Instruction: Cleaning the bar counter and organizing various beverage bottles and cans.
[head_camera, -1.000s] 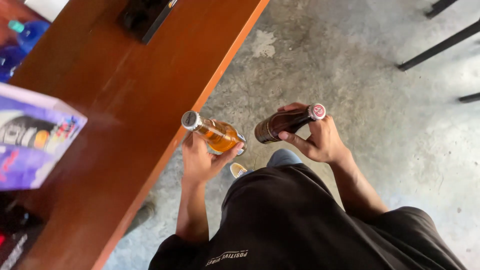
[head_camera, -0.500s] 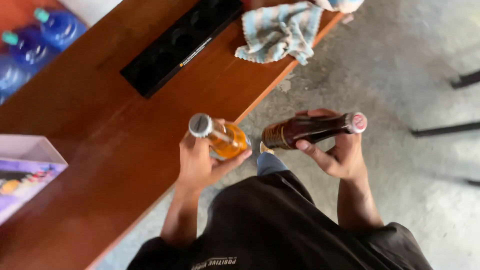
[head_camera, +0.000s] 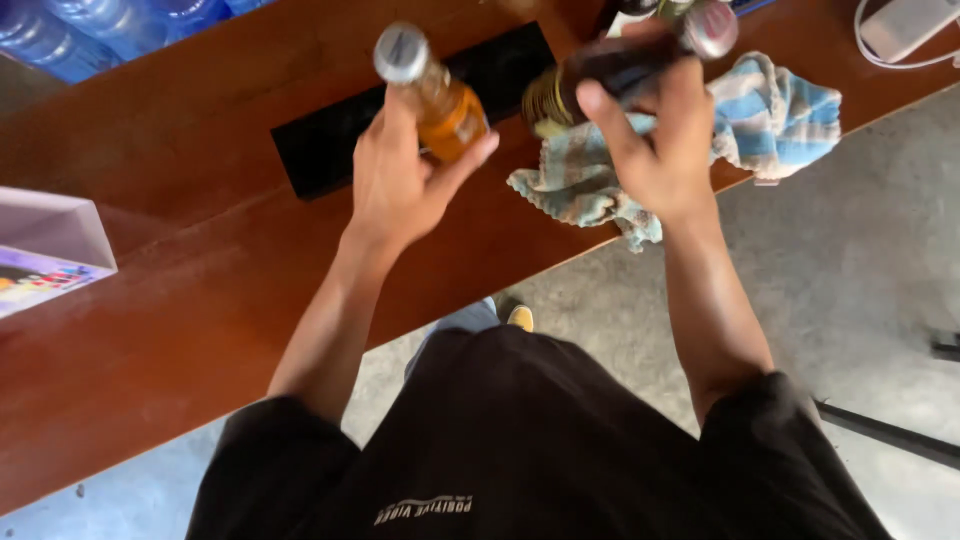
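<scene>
The left hand (head_camera: 400, 190) is grasping a small amber glass bottle with a silver cap (head_camera: 432, 88); at its 3 o'clock, the right hand (head_camera: 650, 140) is gripping a dark brown glass bottle (head_camera: 590, 75), both being held tilted above the reddish-brown wooden desk (head_camera: 180, 300), over a black rectangular tray (head_camera: 330, 150) and a striped blue-and-white cloth (head_camera: 770, 110).

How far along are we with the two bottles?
Done: both bottles are off the surface and gripped. In hand: left hand holds the amber bottle, right hand the dark bottle, above the wooden counter by the black mat. Left: neither is set down; both caps are on.
</scene>
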